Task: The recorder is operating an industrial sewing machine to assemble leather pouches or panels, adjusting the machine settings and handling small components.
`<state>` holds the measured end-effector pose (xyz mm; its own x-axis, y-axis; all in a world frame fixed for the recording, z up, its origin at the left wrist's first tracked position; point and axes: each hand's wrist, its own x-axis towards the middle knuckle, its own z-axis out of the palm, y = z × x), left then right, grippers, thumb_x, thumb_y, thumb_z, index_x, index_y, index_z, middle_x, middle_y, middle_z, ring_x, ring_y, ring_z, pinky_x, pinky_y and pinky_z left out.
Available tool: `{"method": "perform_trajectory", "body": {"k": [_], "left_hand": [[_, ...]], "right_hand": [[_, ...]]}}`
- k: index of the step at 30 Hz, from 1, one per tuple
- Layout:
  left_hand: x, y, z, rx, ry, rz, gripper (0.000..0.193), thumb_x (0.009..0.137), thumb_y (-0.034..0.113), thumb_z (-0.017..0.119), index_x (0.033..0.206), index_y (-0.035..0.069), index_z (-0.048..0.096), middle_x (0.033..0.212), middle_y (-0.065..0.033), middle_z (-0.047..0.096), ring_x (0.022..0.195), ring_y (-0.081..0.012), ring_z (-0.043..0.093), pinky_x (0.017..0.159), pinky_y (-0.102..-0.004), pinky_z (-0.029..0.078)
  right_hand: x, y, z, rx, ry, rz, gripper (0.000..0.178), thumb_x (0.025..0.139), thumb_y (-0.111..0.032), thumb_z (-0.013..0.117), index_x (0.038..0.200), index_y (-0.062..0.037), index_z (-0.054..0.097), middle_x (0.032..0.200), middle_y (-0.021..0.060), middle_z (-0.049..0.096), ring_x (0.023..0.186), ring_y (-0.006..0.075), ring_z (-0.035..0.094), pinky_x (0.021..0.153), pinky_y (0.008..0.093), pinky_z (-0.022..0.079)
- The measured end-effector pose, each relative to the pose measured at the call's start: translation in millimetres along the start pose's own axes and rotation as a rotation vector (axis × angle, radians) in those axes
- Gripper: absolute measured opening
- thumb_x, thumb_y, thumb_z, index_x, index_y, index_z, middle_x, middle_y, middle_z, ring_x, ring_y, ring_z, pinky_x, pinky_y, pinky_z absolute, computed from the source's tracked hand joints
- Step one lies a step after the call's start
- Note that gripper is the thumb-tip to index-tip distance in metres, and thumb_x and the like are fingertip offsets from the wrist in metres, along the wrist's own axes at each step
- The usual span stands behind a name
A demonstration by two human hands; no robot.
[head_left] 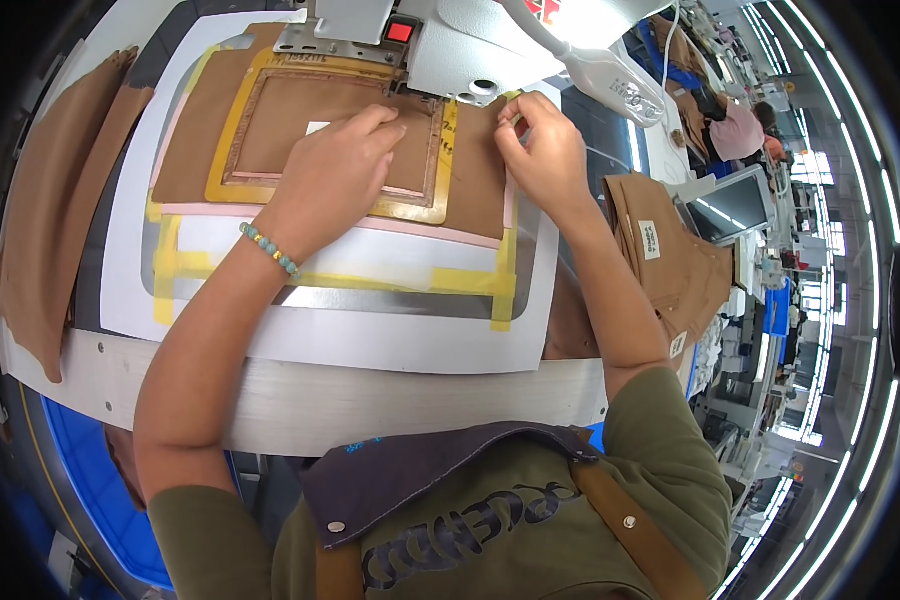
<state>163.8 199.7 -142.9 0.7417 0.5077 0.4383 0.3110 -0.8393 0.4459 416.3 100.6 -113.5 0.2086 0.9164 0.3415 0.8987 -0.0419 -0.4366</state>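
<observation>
A piece of brown fabric lies flat on a white sheet edged with strips of yellow tape. On top of the fabric rests a yellow rectangular template frame, partly beneath the sewing machine head. Over the frame's middle is my left hand, its fingers bent together close to the machine's foot; whatever they grip, if anything, is hidden. My right hand pinches thumb and fingertips together at the fabric's right edge, beside a bit of yellow tape. What lies in that pinch is too small to name.
A white cable plug hangs right of the machine head. Stacked brown fabric pieces with white labels lie to the right, near a screen. More brown fabric lies at left, above a blue bin.
</observation>
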Motion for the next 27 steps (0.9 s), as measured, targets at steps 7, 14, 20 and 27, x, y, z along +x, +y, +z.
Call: {"method": "perform_trajectory", "body": {"k": [7, 14, 20, 27], "left_hand": [[-0.1, 0.7, -1.3, -0.001, -0.040, -0.014, 0.029, 0.095, 0.010, 0.061, 0.123, 0.005, 0.069, 0.135, -0.0061, 0.065, 0.102, -0.0292, 0.069, 0.086, -0.0403, 0.057], [0.8, 2.4, -2.7, 0.007, -0.033, 0.014, 0.026, 0.093, 0.008, 0.063, 0.117, 0.002, 0.068, 0.129, -0.0102, 0.065, 0.106, -0.0293, 0.068, 0.086, -0.0409, 0.057], [0.4, 2.4, -3.3, 0.010, -0.030, 0.018, 0.026, 0.093, 0.009, 0.063, 0.117, 0.002, 0.069, 0.128, -0.0102, 0.065, 0.106, -0.0292, 0.068, 0.087, -0.0407, 0.057], [0.3, 2.7, -3.4, 0.004, -0.036, 0.013, 0.026, 0.094, 0.009, 0.063, 0.117, 0.001, 0.069, 0.129, -0.0099, 0.065, 0.106, -0.0287, 0.068, 0.087, -0.0406, 0.057]], "right_hand": [[0.5, -5.4, -3.4, -0.075, 0.076, -0.236, 0.014, 0.088, -0.012, 0.067, 0.099, -0.0077, 0.073, 0.095, 0.0061, 0.068, 0.085, 0.0294, 0.068, 0.071, 0.0399, 0.056], [4.9, -22.2, 14.0, -0.120, -0.048, -0.400, 0.013, 0.088, -0.017, 0.073, 0.098, -0.0128, 0.080, 0.088, 0.0038, 0.070, 0.082, 0.0239, 0.069, 0.068, 0.0360, 0.057], [21.7, -24.2, 12.5, -0.042, -0.251, -0.193, 0.016, 0.087, -0.021, 0.074, 0.096, -0.0086, 0.080, 0.082, 0.0088, 0.071, 0.077, 0.0267, 0.069, 0.067, 0.0382, 0.055], [32.6, -22.6, 19.0, 0.092, -0.438, -0.028, 0.022, 0.093, -0.020, 0.069, 0.091, 0.0012, 0.074, 0.083, 0.0195, 0.069, 0.080, 0.0357, 0.068, 0.074, 0.0449, 0.052]]}}
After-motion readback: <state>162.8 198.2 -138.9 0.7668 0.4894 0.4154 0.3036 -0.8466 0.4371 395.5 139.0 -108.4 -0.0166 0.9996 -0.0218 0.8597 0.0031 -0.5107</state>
